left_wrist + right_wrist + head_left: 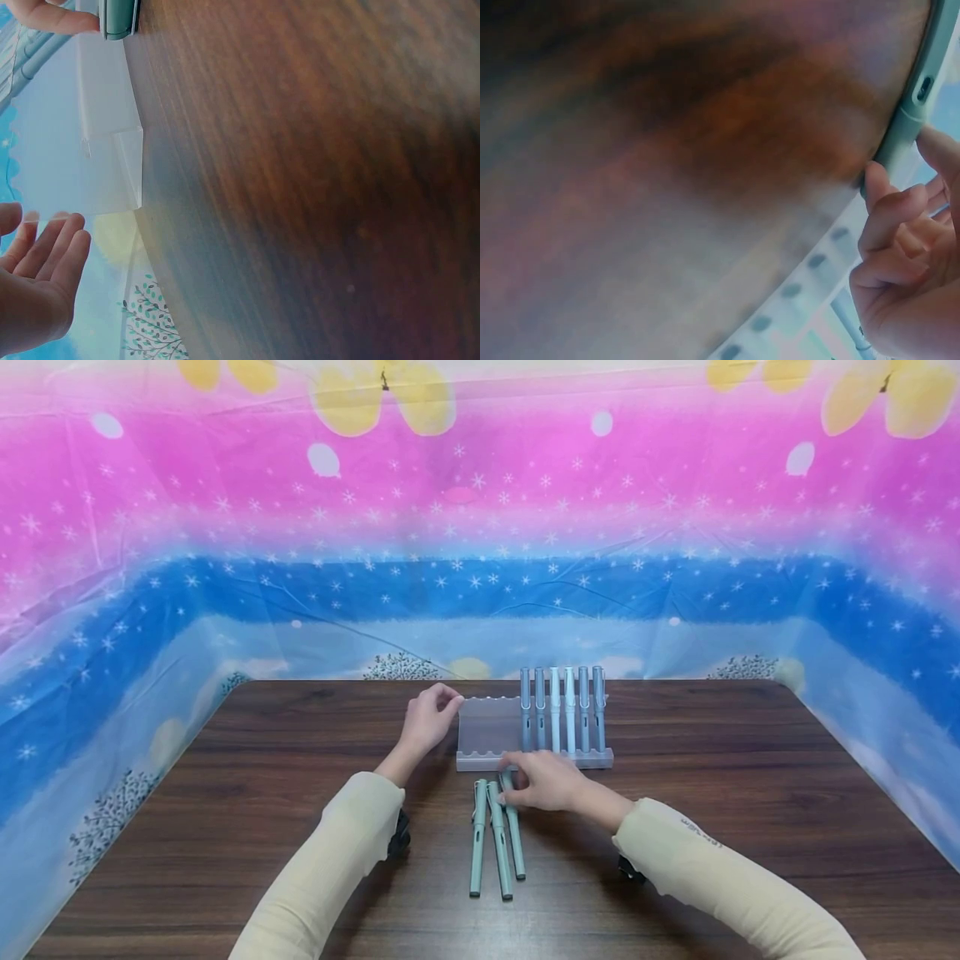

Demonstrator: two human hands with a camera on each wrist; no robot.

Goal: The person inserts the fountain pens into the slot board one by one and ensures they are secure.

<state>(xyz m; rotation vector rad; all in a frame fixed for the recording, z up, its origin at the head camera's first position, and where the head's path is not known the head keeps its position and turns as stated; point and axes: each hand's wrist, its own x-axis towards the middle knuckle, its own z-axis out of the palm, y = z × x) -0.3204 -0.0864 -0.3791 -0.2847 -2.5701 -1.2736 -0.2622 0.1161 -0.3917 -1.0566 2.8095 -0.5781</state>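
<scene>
A clear plastic pen rack stands on the table, its left part bare. At its upper left edge, my left hand pinches the panel between thumb and fingers. In front of the rack lie three green pens side by side, caps towards it. My right hand pinches the rightmost green pen near its cap end, as the right wrist view also shows on the pen. The middle green pen and the left green pen lie untouched.
Several pens stand in the rack's right part: grey-blue pens at both sides, pale blue pens between them. The brown wooden table ends at a patterned cloth backdrop behind and at both sides.
</scene>
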